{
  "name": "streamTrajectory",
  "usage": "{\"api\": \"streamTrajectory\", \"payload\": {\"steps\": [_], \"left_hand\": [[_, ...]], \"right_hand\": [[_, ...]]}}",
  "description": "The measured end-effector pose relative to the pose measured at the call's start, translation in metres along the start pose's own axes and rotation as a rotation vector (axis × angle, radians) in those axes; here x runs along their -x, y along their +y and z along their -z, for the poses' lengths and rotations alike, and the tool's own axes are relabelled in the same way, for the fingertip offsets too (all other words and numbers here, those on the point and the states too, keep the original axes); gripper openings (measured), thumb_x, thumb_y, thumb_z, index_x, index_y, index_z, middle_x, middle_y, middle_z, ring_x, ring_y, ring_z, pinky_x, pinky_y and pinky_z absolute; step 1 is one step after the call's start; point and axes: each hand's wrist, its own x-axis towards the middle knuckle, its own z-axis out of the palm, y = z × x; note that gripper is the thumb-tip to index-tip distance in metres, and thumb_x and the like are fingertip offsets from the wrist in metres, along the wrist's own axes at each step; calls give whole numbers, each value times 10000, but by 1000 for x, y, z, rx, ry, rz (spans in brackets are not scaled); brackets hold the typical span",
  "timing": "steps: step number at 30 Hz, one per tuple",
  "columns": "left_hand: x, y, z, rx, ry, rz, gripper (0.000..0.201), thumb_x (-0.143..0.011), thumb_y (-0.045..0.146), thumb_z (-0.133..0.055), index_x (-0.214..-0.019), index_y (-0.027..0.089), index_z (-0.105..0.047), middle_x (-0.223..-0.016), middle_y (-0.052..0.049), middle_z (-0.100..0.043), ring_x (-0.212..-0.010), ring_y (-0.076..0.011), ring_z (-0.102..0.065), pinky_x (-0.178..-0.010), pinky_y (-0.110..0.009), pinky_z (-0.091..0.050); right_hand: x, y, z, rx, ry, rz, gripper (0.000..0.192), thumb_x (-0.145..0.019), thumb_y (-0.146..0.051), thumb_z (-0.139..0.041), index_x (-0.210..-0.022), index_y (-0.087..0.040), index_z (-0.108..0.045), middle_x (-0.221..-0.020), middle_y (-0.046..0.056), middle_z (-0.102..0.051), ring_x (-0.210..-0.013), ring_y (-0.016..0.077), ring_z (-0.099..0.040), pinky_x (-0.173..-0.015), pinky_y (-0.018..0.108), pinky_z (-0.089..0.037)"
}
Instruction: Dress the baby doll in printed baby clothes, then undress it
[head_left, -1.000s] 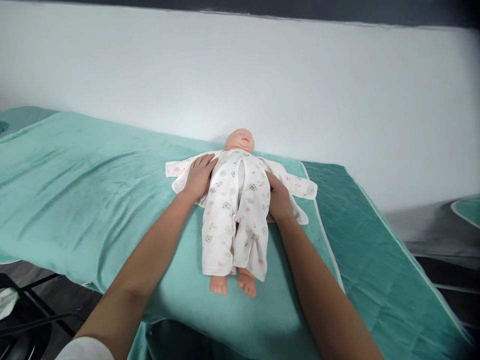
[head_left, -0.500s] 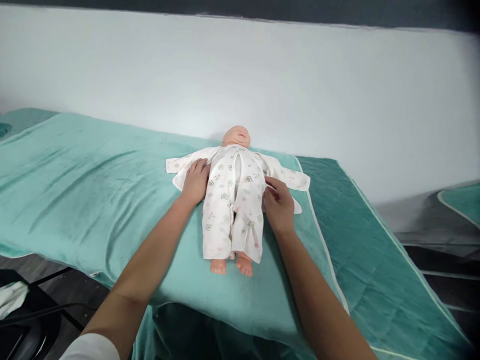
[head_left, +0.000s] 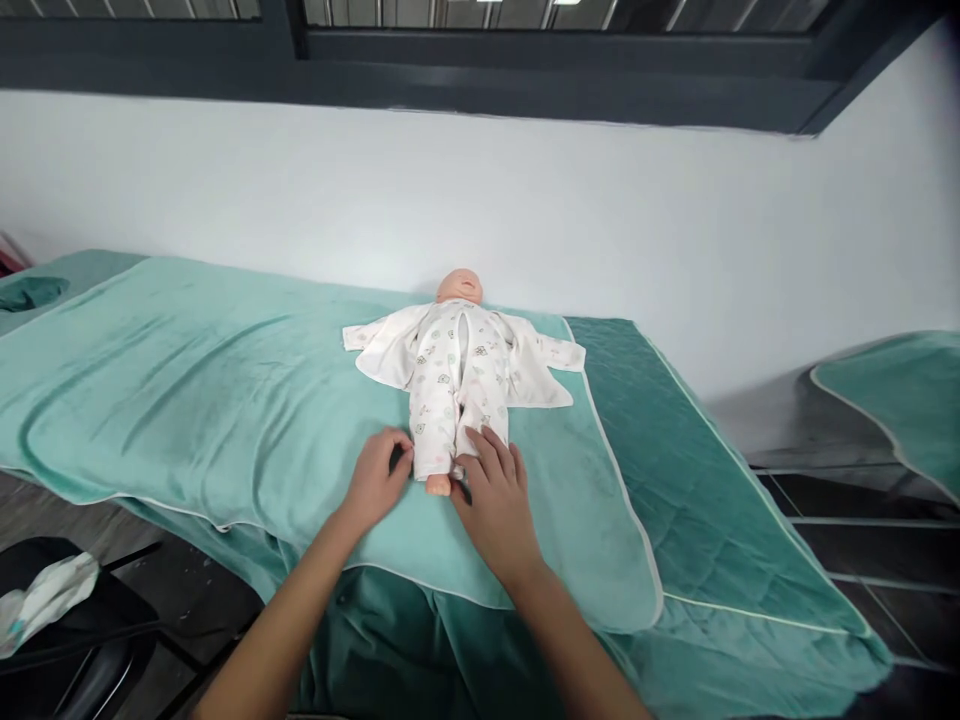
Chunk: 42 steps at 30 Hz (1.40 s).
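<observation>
A: White wall [head_left: 300, 190] behind the baby doll [head_left: 446, 380], mint blanket [head_left: 187, 370] beneath it. Hands?
B: Left hand [head_left: 381, 475] beside doll's trouser leg, thumb and index together; can't tell if pinching cloth. Right hand [head_left: 495, 490] over the other leg, fingers slightly apart, grip unclear.
A: Doll?
B: Supine, printed trousers [head_left: 433, 420], sleeves outspread.

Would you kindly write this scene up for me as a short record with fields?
Doll: on its back, near the wall
Trousers: patterned, one foot showing below
Jacket: spread out to both sides
Left hand: at one trouser leg's outer edge
Right hand: over the other leg's lower end
Blanket: green, under the doll
</observation>
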Motion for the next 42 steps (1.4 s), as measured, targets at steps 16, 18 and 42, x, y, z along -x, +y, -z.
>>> {"api": "streamTrajectory", "payload": {"steps": [16, 18, 42], "left_hand": [[37, 3, -7, 98, 146, -11, 26, -873, 190, -515, -862, 209, -529, -880, -42, -599, -846, -192, -588, -789, -335, -489], [38, 3, -5, 99, 154, -16, 46, -861, 176, -523, -882, 217, -528, -903, -49, -598, -873, -198, -588, -814, -348, -499], [-12, 85, -35, -231, -89, -118, 56, -895, 197, -591, -945, 217, -573, -945, -47, -643, -905, -228, -587, -776, -372, -456]], "right_hand": [[4, -20, 19, -158, 146, 96, 140, -907, -101, -562, -976, -210, -616, -1334, 92, -620, -1372, 308, -448, -1167, 596, -318], [8, -18, 24, -207, 122, 121, 169, -926, -109, -547, -1036, -218, -616, -1342, 94, -605, -1369, 297, -449, -1157, 578, -347], [-5, 23, 52, -407, 135, 16, 67, -957, -173, -536, -947, -221, -581, -877, 29, -619, -825, 179, -597, -741, 311, -476]]}}
